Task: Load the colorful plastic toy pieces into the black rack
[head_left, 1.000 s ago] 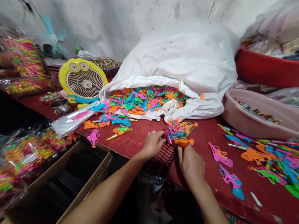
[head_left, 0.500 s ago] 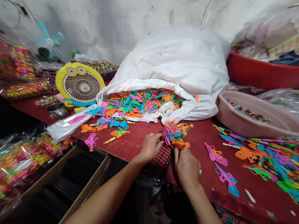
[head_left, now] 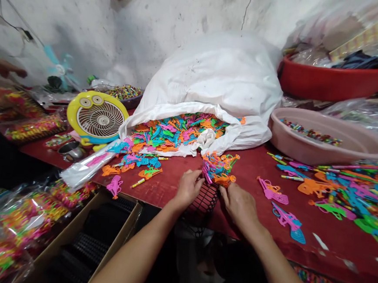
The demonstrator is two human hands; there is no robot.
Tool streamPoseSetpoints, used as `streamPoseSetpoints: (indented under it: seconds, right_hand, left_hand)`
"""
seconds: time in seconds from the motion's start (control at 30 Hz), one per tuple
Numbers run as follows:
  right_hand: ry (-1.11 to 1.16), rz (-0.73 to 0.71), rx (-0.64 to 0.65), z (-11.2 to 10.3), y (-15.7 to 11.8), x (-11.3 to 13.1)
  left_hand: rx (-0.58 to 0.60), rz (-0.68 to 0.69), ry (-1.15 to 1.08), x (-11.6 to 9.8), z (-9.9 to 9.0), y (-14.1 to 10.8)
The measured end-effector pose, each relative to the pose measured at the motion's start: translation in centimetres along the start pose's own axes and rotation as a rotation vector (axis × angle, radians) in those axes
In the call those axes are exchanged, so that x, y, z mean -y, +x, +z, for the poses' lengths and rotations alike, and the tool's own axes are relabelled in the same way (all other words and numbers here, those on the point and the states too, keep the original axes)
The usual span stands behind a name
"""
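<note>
Toys (head_left: 219, 166), small, gun-shaped and bright orange, pink and blue, sit bunched at the top end of the black grid rack (head_left: 205, 199) between my hands, over the front edge of the red tabletop (head_left: 173, 179). My left hand (head_left: 188, 188) has a narrow grip on the rack's left edge, thumb and forefinger close together. My right hand (head_left: 240, 205) grips the right edge, just below an orange toy; I cannot see all of its fingertips.

Taking my hands as the clock's centre, the big white sack (head_left: 210, 75) lies at twelve, its mouth open towards me and full of the same sort of toys. At ten I have a yellow fan (head_left: 101, 118) with round eyes, a metal cup (head_left: 71, 150) near it and clear plastic bags (head_left: 80, 174) in front. More loose toys lie at nine. At eight, below the tabletop, stands a cardboard box (head_left: 129, 226) of black racks, with bagged toys (head_left: 32, 220) beside it. At two rests a pink basin (head_left: 326, 148) with small coloured pieces, a red basin (head_left: 337, 83) behind it. At three a heap of toys (head_left: 357, 200) spreads out. Far off at ten is another person's hand (head_left: 5, 67).
</note>
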State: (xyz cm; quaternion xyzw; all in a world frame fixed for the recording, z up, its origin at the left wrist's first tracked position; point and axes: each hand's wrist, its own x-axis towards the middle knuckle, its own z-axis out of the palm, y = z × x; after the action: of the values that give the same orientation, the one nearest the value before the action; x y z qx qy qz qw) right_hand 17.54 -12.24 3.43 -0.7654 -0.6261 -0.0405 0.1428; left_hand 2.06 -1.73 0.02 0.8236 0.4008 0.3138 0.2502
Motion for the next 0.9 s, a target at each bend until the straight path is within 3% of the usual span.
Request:
streamPoseSetpoints:
  seconds: [0.2, 0.4, 0.47, 0.53, 0.6, 0.73, 0.8, 0.9]
  right_hand:
    - [-0.020, 0.105, 0.029, -0.4, -0.4, 1.2]
    - [0.107, 0.088, 0.048, -0.5, 0.5, -0.3]
    - [0.139, 0.083, 0.052, -0.6, 0.7, -0.6]
    - [0.160, 0.083, 0.055, -0.6, 0.8, -0.7]
    - [0.173, 0.089, 0.052, -0.6, 0.8, -0.6]
    - [0.206, 0.081, 0.049, -0.2, 0.9, -0.5]
    - [0.247, 0.075, 0.041, 0.1, 0.9, -0.6]
    - [0.354, 0.068, -0.018, 0.6, 1.0, -0.7]
  left_hand:
    - [0.019, 0.011, -0.004, -0.4, -0.3, -0.1]
    - [-0.010, 0.010, -0.050, -0.3, 0.0, -0.4]
    - [-0.125, -0.003, -0.096, -0.9, -0.3, -1.0]
    - [-0.319, 0.009, -0.078, -2.3, -1.1, -1.9]
    - [-0.457, 0.108, 0.016, -4.6, -2.1, -2.5]
    - [-0.325, 0.374, 0.172, -9.2, -3.4, -1.8]
    - [-0.245, 0.378, 0.240, -10.4, -3.3, -0.8]
    - [-0.175, 0.318, 0.312, -10.5, -3.0, 0.4]
